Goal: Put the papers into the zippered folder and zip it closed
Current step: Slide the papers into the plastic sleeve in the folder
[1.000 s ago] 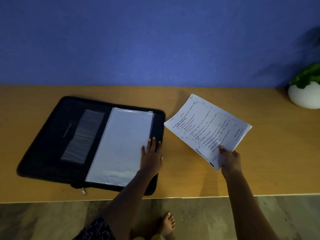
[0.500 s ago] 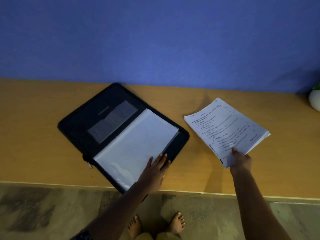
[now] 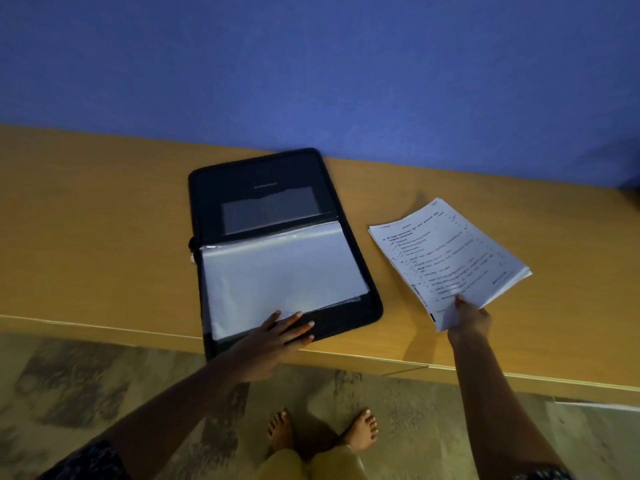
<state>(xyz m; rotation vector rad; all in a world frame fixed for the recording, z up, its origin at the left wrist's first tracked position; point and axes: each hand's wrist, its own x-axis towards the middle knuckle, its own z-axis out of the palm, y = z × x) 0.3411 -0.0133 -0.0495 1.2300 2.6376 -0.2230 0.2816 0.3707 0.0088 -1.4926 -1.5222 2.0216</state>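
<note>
On the wooden bench (image 3: 104,244), the open black zippered folder (image 3: 263,188) lies under the flat, open left hand (image 3: 273,341); right hand (image 3: 472,322) grips printed white papers (image 3: 450,261) just right.

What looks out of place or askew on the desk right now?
The open zippered folder lies askew, and its near corner sticks out past the front edge of the desk, under the left hand. The papers are outside the folder, in the right hand. No damage shows.
</note>
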